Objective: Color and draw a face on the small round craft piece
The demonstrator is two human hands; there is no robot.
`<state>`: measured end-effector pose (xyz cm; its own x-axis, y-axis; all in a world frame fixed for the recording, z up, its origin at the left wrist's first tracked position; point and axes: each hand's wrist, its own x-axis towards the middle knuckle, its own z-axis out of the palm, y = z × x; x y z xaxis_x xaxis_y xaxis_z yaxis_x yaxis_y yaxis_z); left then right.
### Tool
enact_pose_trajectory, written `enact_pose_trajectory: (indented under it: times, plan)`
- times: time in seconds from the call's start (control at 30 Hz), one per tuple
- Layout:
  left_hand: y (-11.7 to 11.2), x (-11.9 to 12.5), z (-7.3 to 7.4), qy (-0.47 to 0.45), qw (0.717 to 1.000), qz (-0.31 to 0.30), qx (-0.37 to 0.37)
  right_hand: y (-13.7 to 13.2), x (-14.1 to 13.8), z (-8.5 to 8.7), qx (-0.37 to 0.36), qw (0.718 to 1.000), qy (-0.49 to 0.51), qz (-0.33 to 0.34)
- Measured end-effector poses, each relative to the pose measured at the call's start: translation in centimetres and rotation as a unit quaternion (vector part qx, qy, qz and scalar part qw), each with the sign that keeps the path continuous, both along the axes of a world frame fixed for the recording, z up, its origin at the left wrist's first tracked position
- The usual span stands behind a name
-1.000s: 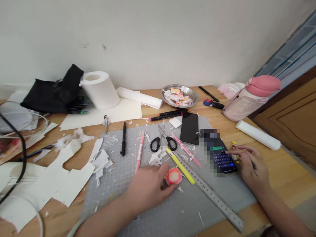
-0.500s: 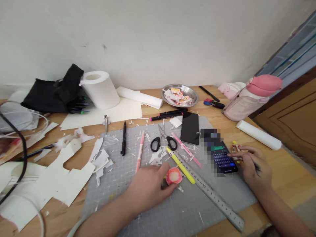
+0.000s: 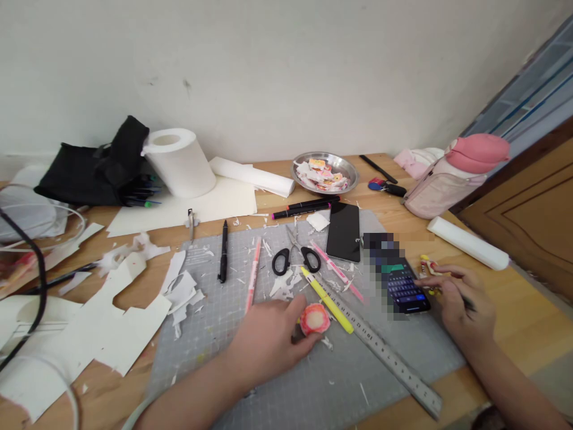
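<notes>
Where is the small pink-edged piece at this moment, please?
In the head view, the pink-edged piece is below centre, held in the left hand, just left of the yellow highlighter.

Scissors (image 3: pixel 298 246) are lying on a mat (image 3: pixel 308 382), left of two phones (image 3: pixel 343 234); behind it, a bowl (image 3: pixel 351 169) is sitting on the counter (image 3: pixel 514 304).

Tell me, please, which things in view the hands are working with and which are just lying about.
Apparently in use:
- pink piece, in the left hand
- lit phone, at the right hand

Seemingly just lying about:
- scissors
- ruler
- highlighter
- dark phone
- bottle
</notes>
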<state>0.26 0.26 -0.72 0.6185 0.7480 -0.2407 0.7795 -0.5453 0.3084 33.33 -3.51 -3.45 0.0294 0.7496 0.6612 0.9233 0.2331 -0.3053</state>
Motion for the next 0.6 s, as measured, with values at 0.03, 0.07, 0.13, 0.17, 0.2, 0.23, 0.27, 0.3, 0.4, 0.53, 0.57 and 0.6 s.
enact_pose_trajectory:
  times: [0.03,0.07,0.13,0.17,0.2,0.23,0.27,0.3,0.4,0.53,0.57,0.6]
  plan:
    - [0.0,0.0,0.01,0.001,1.0,0.001,0.0,-0.03,0.02,0.0,0.0,1.0,0.001,-0.001]
    - [-0.01,0.01,0.0,0.003,1.0,0.002,-0.001,-0.04,0.01,0.0,0.002,1.0,0.003,0.0]
    - [-0.01,0.01,-0.03,0.005,1.0,0.003,-0.002,-0.06,-0.03,0.03,0.011,1.0,0.006,0.007]
    - [-0.01,0.01,-0.06,0.005,1.0,0.003,-0.001,-0.07,-0.06,0.05,0.016,1.0,0.009,0.011]
    - [-0.01,0.01,-0.08,0.004,1.0,0.004,0.0,-0.08,-0.08,0.08,0.02,1.0,0.01,0.015]
    - [-0.01,0.01,-0.11,0.002,1.0,0.004,0.001,-0.1,-0.11,0.1,0.024,1.0,0.011,0.017]
    - [-0.01,0.01,-0.13,0.001,1.0,0.004,0.002,-0.12,-0.13,0.13,0.027,0.999,0.011,0.019]
    - [-0.02,0.01,-0.14,0.001,1.0,0.003,0.002,-0.15,-0.14,0.17,0.03,0.999,0.009,0.02]
    - [-0.03,0.01,-0.1,0.002,1.0,0.001,0.003,-0.24,-0.17,0.26,0.037,0.999,-0.003,0.025]
    - [-0.02,0.08,0.03,0.004,1.0,0.003,-0.001,-0.28,-0.22,0.26,0.037,0.999,-0.007,0.016]
    - [0.0,0.09,0.06,0.004,1.0,0.005,-0.003,-0.28,-0.22,0.24,0.037,0.999,-0.007,0.012]
    - [0.01,0.11,0.08,0.005,1.0,0.006,-0.006,-0.28,-0.21,0.21,0.037,0.999,-0.009,0.009]
